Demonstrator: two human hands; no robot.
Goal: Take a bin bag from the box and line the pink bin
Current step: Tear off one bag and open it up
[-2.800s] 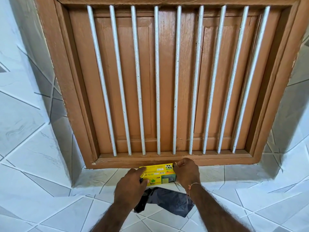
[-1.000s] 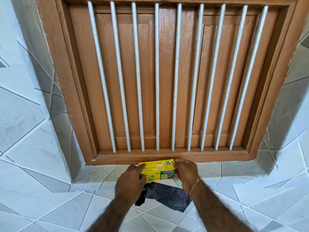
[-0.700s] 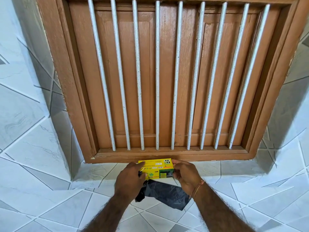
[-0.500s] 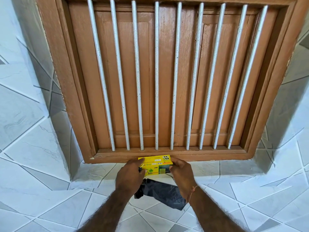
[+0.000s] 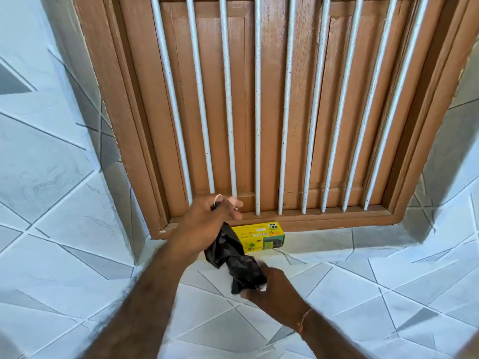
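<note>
A black bin bag (image 5: pixel 233 257) is stretched between my two hands above the tiled ledge. My left hand (image 5: pixel 204 224) grips its upper end, in front of the window bars. My right hand (image 5: pixel 269 286) holds its lower end, closer to me. The yellow and green bin bag box (image 5: pixel 261 237) stands on the ledge against the wooden sill, just behind the bag, and neither hand touches it. The pink bin is not in view.
A brown wooden window frame (image 5: pixel 259 218) with closed shutters and several white vertical bars (image 5: pixel 258 125) fills the wall ahead. White and grey tiles (image 5: pixel 363 294) cover the ledge and the walls on both sides.
Both hands have let go of the box, which now stands on the ledge. They have picked up the black bag, the left hand lifting one end and the right hand pulling the other back.
</note>
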